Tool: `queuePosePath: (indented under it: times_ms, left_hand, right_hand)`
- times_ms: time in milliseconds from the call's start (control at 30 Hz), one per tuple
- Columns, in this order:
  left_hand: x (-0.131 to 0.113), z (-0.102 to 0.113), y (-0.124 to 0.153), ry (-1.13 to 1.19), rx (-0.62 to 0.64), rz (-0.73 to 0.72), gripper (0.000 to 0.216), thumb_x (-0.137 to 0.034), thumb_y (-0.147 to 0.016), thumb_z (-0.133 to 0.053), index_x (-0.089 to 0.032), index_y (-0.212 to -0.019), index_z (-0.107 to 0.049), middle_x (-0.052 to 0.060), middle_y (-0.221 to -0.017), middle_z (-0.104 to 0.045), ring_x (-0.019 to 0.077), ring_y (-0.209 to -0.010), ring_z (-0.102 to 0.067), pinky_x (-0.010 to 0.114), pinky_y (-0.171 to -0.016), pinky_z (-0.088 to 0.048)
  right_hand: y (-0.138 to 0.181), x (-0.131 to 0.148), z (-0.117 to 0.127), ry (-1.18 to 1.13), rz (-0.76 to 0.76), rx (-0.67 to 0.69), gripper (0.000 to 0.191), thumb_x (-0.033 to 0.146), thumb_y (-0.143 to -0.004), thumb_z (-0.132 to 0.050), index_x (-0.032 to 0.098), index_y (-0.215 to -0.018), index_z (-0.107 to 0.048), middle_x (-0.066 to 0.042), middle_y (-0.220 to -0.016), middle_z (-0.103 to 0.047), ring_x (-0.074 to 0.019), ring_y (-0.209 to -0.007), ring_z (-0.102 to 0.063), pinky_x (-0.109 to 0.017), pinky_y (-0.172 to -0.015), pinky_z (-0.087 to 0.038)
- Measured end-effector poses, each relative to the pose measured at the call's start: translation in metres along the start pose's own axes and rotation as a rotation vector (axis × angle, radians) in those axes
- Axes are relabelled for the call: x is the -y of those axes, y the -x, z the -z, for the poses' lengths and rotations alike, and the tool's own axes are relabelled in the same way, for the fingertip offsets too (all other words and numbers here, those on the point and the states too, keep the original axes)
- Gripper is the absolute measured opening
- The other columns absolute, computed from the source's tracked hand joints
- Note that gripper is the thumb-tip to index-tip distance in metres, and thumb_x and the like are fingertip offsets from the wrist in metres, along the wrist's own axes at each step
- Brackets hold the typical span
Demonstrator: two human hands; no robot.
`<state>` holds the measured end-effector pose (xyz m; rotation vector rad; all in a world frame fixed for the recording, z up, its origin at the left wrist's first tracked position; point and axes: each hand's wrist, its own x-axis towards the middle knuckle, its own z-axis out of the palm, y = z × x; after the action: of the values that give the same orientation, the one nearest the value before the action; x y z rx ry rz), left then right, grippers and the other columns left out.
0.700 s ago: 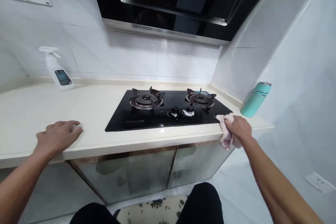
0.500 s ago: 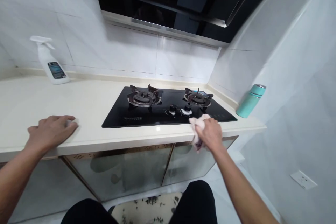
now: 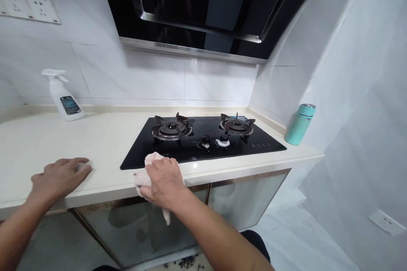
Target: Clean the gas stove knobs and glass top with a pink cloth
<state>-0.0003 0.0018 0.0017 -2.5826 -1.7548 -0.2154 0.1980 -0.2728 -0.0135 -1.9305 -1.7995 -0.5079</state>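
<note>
My right hand (image 3: 163, 180) is closed round a pale pink cloth (image 3: 146, 168), pressing it on the front left corner of the black glass gas hob (image 3: 190, 156) and the counter edge. One end of the cloth hangs down over the counter front. My left hand (image 3: 60, 175) lies flat on the cream counter (image 3: 101, 144), fingers stretched out, holding nothing. The hob has two burners (image 3: 172, 127) and two knobs (image 3: 206, 140) near its front.
A white spray bottle (image 3: 62, 97) stands at the back left by the tiled wall. A teal flask (image 3: 299, 123) stands at the counter's right end. A black range hood (image 3: 203, 4) hangs above the hob. Glass cabinet doors (image 3: 244, 197) lie below.
My right hand has swept the cloth leftward along the hob's front edge, from its right corner to its left corner. My left hand has stayed flat on the counter.
</note>
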Motion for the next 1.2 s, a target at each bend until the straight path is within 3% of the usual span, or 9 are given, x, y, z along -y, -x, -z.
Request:
queuePosePath:
  times_ms: [167, 433, 600, 700, 800, 900, 1000, 1100, 1200]
  left_hand:
    - [0.004, 0.002, 0.003, 0.004, 0.002, -0.033, 0.072, -0.065, -0.089, -0.019, -0.031, -0.139, -0.058, 0.011, -0.155, -0.048, 0.0376, -0.135, -0.043, 0.052, -0.104, -0.035]
    - [0.005, -0.008, 0.004, 0.076, -0.082, -0.017, 0.054, -0.056, -0.089, -0.039, -0.031, -0.127, -0.067, 0.007, -0.142, -0.059, 0.0326, -0.126, -0.049, 0.053, -0.107, -0.035]
    - [0.009, -0.016, 0.002, 0.119, -0.136, -0.036, 0.047, -0.051, -0.089, -0.045, -0.03, -0.123, -0.07, 0.008, -0.136, -0.062, 0.033, -0.126, -0.051, 0.057, -0.107, -0.037]
    - [-0.001, -0.017, 0.013, 0.247, -0.254, -0.074, 0.043, -0.046, -0.086, -0.051, -0.025, -0.117, -0.072, 0.01, -0.131, -0.065, 0.0347, -0.125, -0.053, 0.06, -0.108, -0.038]
    - [-0.035, -0.009, 0.049, 0.563, -0.344, -0.316, 0.038, -0.044, -0.082, -0.056, -0.021, -0.109, -0.07, 0.011, -0.122, -0.069, 0.0312, -0.121, -0.057, 0.053, -0.109, -0.042]
    - [-0.09, 0.003, 0.097, 0.948, -0.105, -0.616, 0.045, -0.051, -0.088, -0.059, -0.023, -0.123, -0.065, 0.011, -0.129, -0.065, 0.0273, -0.119, -0.06, 0.045, -0.104, -0.048]
    - [-0.142, 0.011, 0.126, 1.277, 0.184, -0.716, 0.072, -0.05, -0.084, -0.071, -0.027, -0.147, -0.046, 0.015, -0.143, -0.055, 0.0272, -0.117, -0.062, 0.042, -0.093, -0.054]
    - [-0.173, 0.009, 0.121, 1.471, 0.279, -0.715, 0.089, -0.045, -0.071, -0.083, -0.024, -0.148, -0.044, 0.016, -0.139, -0.057, 0.0251, -0.104, -0.066, 0.039, -0.086, -0.056]
    - [-0.178, -0.004, 0.103, 1.455, 0.169, -0.576, 0.056, -0.043, -0.068, -0.082, -0.016, -0.115, -0.066, 0.008, -0.103, -0.071, 0.0223, -0.089, -0.066, 0.036, -0.082, -0.055]
  right_hand:
    - [0.027, -0.039, 0.023, -0.05, -0.017, 0.016, 0.036, 0.048, -0.089, -0.071, 0.024, -0.114, -0.061, -0.005, -0.123, -0.064, -0.025, -0.107, -0.052, -0.038, -0.089, -0.04]
    - [0.112, -0.14, 0.066, 0.031, -0.315, -0.055, 0.028, 0.028, -0.087, -0.065, 0.024, -0.114, -0.067, -0.008, -0.123, -0.064, -0.0271, -0.109, -0.052, -0.039, -0.095, -0.038]
    - [0.139, -0.174, 0.093, -0.085, -0.529, -0.104, 0.027, 0.034, -0.086, -0.055, 0.021, -0.107, -0.068, -0.007, -0.11, -0.068, -0.0268, -0.103, -0.058, -0.037, -0.092, -0.04]
    - [0.133, -0.17, 0.1, -0.339, -0.706, -0.188, 0.03, 0.044, -0.086, -0.054, 0.022, -0.103, -0.068, -0.004, -0.099, -0.07, -0.0245, -0.091, -0.061, -0.034, -0.082, -0.044]
    - [0.104, -0.148, 0.088, -0.672, -0.722, -0.342, 0.036, 0.052, -0.085, -0.057, 0.021, -0.099, -0.068, -0.004, -0.097, -0.072, -0.0241, -0.089, -0.062, -0.033, -0.082, -0.047]
    - [0.062, -0.118, 0.065, -1.012, -0.68, -0.446, 0.042, 0.057, -0.084, -0.06, 0.021, -0.105, -0.066, -0.004, -0.104, -0.072, -0.0249, -0.096, -0.063, -0.033, -0.085, -0.05]
    - [0.023, -0.092, 0.037, -1.276, -0.602, -0.429, 0.046, 0.062, -0.088, -0.054, 0.024, -0.114, -0.06, -0.004, -0.107, -0.07, -0.0246, -0.099, -0.065, -0.035, -0.087, -0.053]
    - [0.001, -0.081, 0.012, -1.253, -0.453, -0.262, 0.049, 0.064, -0.091, -0.048, 0.025, -0.12, -0.059, -0.005, -0.114, -0.067, -0.0243, -0.106, -0.063, -0.038, -0.095, -0.052]
    - [-0.003, -0.087, -0.004, -0.927, -0.32, -0.229, 0.048, 0.062, -0.088, -0.055, 0.022, -0.111, -0.067, -0.008, -0.113, -0.062, -0.0254, -0.11, -0.058, -0.04, -0.103, -0.046]
